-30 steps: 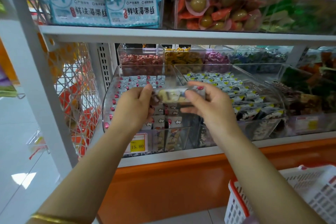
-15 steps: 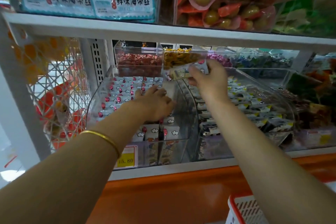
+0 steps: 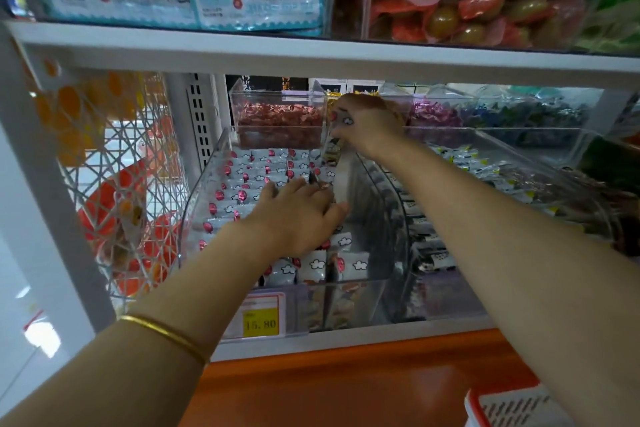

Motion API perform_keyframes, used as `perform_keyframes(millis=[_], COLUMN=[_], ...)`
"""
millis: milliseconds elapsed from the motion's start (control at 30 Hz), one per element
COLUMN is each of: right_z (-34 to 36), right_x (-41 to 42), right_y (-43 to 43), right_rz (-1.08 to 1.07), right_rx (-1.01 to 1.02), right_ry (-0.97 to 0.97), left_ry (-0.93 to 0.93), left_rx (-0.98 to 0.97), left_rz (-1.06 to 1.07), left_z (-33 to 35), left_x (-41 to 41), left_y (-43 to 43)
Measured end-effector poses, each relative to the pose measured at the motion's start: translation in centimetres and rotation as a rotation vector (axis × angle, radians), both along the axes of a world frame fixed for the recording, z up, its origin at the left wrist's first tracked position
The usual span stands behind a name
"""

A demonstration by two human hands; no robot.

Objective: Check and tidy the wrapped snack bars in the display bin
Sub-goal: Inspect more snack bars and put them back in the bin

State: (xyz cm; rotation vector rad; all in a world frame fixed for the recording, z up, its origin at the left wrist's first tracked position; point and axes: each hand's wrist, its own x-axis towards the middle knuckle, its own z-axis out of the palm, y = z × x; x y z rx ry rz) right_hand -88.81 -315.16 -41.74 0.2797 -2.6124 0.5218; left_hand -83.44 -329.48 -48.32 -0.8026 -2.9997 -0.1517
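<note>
A clear display bin (image 3: 377, 274) on the middle shelf holds rows of white wrapped snack bars (image 3: 256, 180) printed with clouds and red dots. My left hand (image 3: 298, 215) lies palm down on the bars in the middle of the bin, fingers spread. My right hand (image 3: 363, 121) reaches to the bin's far right corner and grips one wrapped snack bar (image 3: 336, 140), held upright against the bin's back wall. Part of that bar is hidden by my fingers.
A second clear bin (image 3: 519, 184) of yellow-tipped packets sits to the right. Small bins of red candies (image 3: 280, 118) stand behind. The upper shelf edge (image 3: 311, 52) hangs low overhead. A yellow price tag (image 3: 260, 322) marks the front. A white basket (image 3: 512, 407) sits lower right.
My right hand carried the bar from in front of the bin up and back to its far right corner. My left hand let go of it and dropped onto the bars.
</note>
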Motion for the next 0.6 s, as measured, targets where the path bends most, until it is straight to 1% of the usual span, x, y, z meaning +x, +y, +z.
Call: perform_keyframes(millis=[200, 333, 500, 600], right_z=[0.5, 0.8, 0.2, -0.8], right_x=[0.3, 0.6, 0.3, -0.2], right_y=[0.8, 1.0, 0.2, -0.9], right_rz=[0.049, 0.099, 0.144, 0.165], right_rx=[-0.001, 0.088, 0.064, 0.176], right_ry=[-0.068, -0.150, -0.223, -0.262], left_ry=[-0.012, -0.026, -0.003, 0.023], left_rx=[0.023, 0.037, 0.029, 0.032], left_rz=[-0.005, 0.004, 0.005, 0.011], left_z=[-0.1, -0.1, 0.1, 0.4], left_x=[0.0, 0.1, 0.3, 0.7], left_y=[-0.1, 0.0, -0.2, -0.4])
